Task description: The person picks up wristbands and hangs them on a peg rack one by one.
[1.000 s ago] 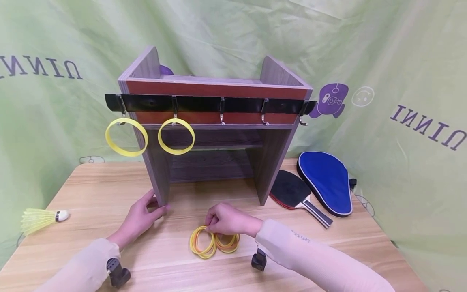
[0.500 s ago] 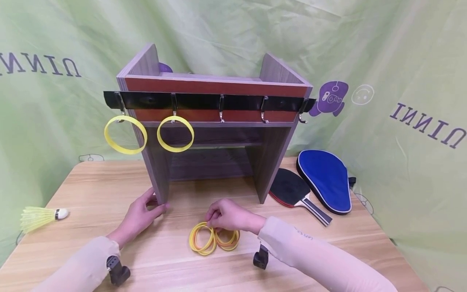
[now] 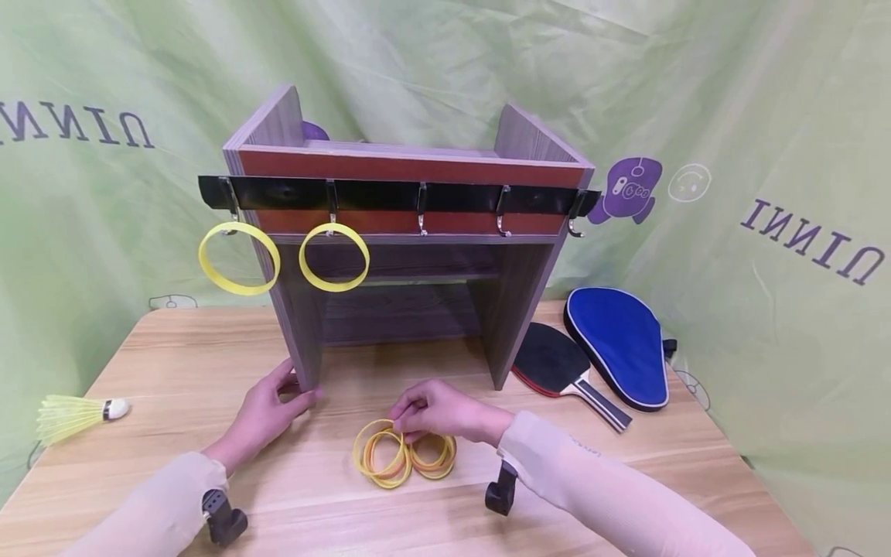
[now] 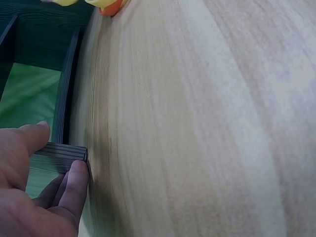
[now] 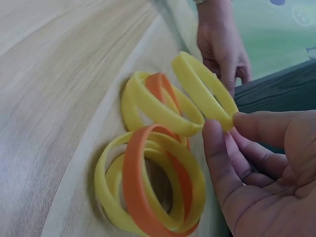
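One yellow ring-shaped band (image 5: 197, 89), a narrow flat strip with a smooth face, is pinched at its edge by the thumb and fingers of a person's right hand (image 3: 445, 410). It is at a loose pile of yellow and orange bands (image 5: 133, 173) on the wooden tabletop (image 3: 299, 503), in front of a grey rack (image 3: 411, 162); whether it touches the pile is unclear. Half a second ago it sat closer in among the others; now its loop sticks out to the left. In the right wrist view it is tilted, its oval's long axis slanting from the free end at upper left to the pinched end at lower right. The left hand (image 3: 263, 414) grips the rack's left panel near its foot.
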Available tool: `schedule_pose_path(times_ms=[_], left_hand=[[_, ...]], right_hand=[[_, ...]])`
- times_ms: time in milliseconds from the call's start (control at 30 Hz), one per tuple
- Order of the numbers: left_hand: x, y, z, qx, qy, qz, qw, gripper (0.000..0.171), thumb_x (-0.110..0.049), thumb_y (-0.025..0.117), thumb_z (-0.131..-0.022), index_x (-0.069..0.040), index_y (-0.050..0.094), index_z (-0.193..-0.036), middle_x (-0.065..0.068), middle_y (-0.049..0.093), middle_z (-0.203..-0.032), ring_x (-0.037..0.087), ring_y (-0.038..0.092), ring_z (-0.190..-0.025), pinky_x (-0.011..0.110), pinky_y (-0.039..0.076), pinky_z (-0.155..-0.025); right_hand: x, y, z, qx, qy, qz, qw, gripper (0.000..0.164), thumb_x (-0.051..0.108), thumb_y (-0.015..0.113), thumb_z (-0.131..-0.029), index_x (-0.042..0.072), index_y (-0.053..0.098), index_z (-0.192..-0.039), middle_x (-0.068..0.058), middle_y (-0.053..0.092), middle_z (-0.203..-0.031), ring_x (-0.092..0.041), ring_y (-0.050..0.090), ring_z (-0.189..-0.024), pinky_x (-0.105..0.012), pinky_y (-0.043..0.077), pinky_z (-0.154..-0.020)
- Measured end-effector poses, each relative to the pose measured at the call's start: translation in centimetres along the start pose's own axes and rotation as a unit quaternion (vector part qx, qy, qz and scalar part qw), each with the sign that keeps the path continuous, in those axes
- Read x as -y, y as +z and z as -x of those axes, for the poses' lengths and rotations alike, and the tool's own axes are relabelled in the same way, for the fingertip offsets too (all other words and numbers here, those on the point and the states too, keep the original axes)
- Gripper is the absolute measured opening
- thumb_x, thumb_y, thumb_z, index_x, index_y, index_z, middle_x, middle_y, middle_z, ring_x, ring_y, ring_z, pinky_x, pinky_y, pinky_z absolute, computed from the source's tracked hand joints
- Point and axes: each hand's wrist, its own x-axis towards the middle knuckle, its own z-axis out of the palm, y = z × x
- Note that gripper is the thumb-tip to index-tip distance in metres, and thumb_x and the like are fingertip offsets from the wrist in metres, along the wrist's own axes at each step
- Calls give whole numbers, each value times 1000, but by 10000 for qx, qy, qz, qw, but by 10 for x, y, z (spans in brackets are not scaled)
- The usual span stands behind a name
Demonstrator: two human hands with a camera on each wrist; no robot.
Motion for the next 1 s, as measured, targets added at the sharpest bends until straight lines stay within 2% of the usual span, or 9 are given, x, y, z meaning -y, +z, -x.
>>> schedule_pose_path(times_ms=[100,167,233,400,467,600,800,1000], left_hand=[[0,0,1,5,-6,9,10000,63,-18,77,-96,-3,49,-150,29,70,-128,40,71,-114,25,56,-88],[-1,0,2,5,11,36,10000,61,-18,77,-96,-3,50,-149,29,71,-127,40,71,-114,27,56,-88],[-1,0,2,8,25,45,10000,61,-18,78,-96,-3,51,-148,29,71,-127,40,72,-113,28,56,-89],[-1,0,1,-2,47,-3,10000,61,-19,77,-96,-4,50,-149,28,71,-127,39,71,-113,29,56,-90],[-1,0,1,-9,32,-19,10000,61,-19,77,-96,-4,50,-149,27,71,-127,39,71,-113,27,56,-90],[-1,1,2,10,21,47,10000,61,-18,77,-96,-2,50,-149,28,71,-127,39,71,-114,26,55,-89],[-2,1,1,59,-13,54,10000,64,-19,76,-97,-3,48,-151,29,70,-129,40,70,-115,26,55,-90],[0,0,-1,17,-72,-27,10000,62,-21,76,-97,-5,49,-151,27,70,-129,40,70,-116,25,53,-92]], right_hand=[[0,-5,0,6,30,-351,9994,26,-4,65,-98,-17,65,-121,-33,72,-113,-8,69,-76,-37,64,-89],[1,-9,1,-30,15,-601,9982,29,-4,64,-99,-18,63,-124,-35,70,-116,-8,69,-77,-36,63,-90],[4,-13,2,-113,-23,-858,9962,30,-5,63,-100,-18,61,-126,-30,71,-110,-8,70,-79,-37,62,-92],[16,-23,9,-201,-266,-1233,9918,34,-4,64,-100,-18,59,-130,0,72,-93,-8,70,-80,-39,61,-96],[23,-28,13,-204,-456,-1273,9906,35,-3,64,-100,-18,58,-130,4,72,-91,-7,71,-81,-35,62,-94],[43,-40,23,-393,-894,-1398,9854,34,-3,62,-101,-18,56,-132,4,75,-94,-6,72,-85,-27,62,-88],[78,-55,40,-804,-1415,-1960,9670,27,-5,58,-102,-12,57,-129,-2,75,-101,-11,74,-95,-29,62,-91],[102,-56,54,-963,-1899,-2434,9463,21,-6,54,-103,0,63,-121,-2,72,-107,-12,73,-101,-28,61,-94]])
